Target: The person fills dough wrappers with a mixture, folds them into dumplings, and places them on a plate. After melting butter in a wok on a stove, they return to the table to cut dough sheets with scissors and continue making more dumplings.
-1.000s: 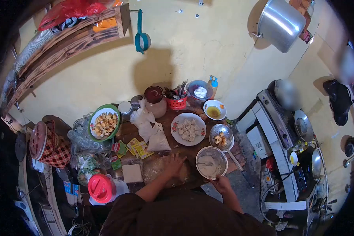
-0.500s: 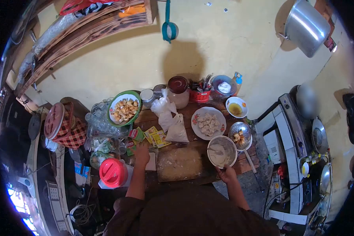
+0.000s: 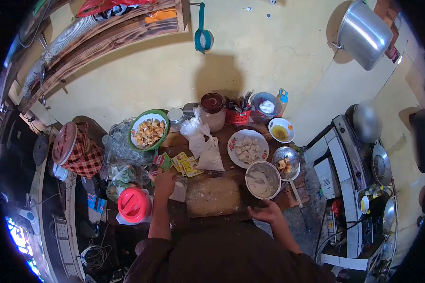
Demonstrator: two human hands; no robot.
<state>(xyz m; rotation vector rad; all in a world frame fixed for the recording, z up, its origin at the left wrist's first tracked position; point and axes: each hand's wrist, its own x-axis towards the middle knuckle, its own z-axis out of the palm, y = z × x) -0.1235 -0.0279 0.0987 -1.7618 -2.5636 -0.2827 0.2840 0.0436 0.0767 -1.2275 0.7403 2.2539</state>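
My left hand [image 3: 164, 182] is over the left part of the table, its fingers on or over a small green and red packet that it partly hides; whether it grips the packet does not show. Yellow packets [image 3: 187, 164] lie just beyond it. My right hand [image 3: 265, 212] is open, palm up, below the bowl of pale batter [image 3: 262, 180], which has a spoon in it. Between the hands lies a floured wooden board [image 3: 213, 197]. A flowered plate [image 3: 232, 155] holds pale pieces behind the bowl.
A red-lidded container [image 3: 134, 205] stands at the left front. A green-rimmed bowl [image 3: 162, 115] holds browned pieces. Bags of white powder [image 3: 210, 155] stand mid-table. A slotted ladle [image 3: 286, 159] rests at right, its handle over the edge. The stove [image 3: 347, 141] is further right.
My right hand has let go of the batter bowl's rim and moved slightly down and left, opening. My left hand has shifted a little left, and the small packet under it is now more covered.
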